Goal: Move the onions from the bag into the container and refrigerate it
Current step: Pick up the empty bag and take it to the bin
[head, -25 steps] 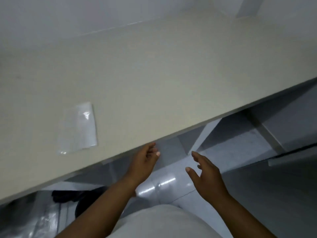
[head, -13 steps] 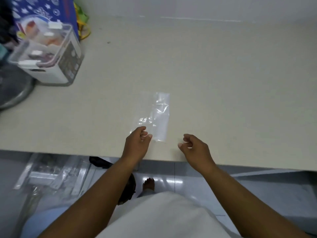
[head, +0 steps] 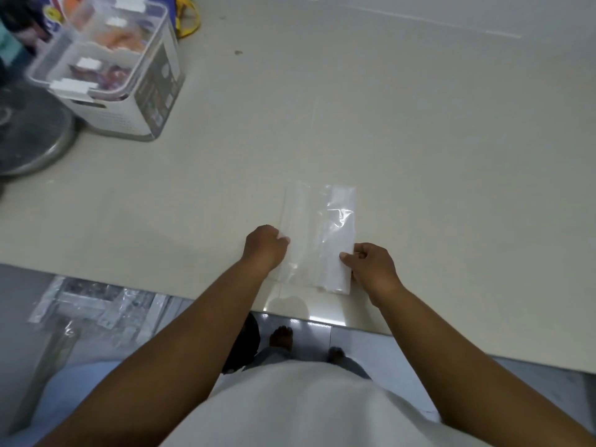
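Note:
A flat, clear plastic bag point(head: 317, 233) lies on the beige counter point(head: 419, 124) close to its front edge; I see nothing inside it. My left hand point(head: 264, 248) pinches the bag's left edge. My right hand point(head: 371, 266) pinches its right edge near the lower corner. A clear lidded container point(head: 106, 69) with white clips stands at the back left of the counter, holding orange and purple items that I cannot make out as onions.
A round grey metal base point(head: 29, 140) sits at the left edge beside the container. A yellow strap point(head: 188, 19) lies behind the container. Below the counter, plastic-wrapped items point(head: 96, 311) rest on the tiled floor, and my bare feet show.
The view swung from the counter's underside to straight above the bag. Both hands rose from below the counter edge and closed on the bag's two sides.

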`<move>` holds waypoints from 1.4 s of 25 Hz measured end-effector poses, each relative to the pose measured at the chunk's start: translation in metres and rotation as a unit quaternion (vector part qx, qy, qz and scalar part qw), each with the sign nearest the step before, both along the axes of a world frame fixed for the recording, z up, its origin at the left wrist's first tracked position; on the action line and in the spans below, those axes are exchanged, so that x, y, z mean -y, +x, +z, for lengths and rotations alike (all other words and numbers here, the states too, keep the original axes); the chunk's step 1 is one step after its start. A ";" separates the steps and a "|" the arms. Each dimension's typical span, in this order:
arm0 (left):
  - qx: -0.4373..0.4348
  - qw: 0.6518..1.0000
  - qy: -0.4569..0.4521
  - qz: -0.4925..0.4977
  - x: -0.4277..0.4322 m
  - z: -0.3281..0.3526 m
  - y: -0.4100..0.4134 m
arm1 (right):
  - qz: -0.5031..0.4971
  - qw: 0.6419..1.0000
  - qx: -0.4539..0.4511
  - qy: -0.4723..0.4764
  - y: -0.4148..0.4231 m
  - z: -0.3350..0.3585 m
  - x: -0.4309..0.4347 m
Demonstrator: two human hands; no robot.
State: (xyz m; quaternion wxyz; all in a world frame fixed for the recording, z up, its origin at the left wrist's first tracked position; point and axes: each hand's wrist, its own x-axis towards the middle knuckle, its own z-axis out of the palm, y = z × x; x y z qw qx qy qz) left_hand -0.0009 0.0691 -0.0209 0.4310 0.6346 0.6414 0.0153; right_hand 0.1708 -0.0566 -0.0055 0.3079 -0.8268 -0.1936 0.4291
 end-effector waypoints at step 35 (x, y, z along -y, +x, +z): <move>0.103 0.773 -0.208 0.591 0.299 -0.310 -0.207 | 0.518 0.837 0.067 -0.167 -0.211 -0.323 0.066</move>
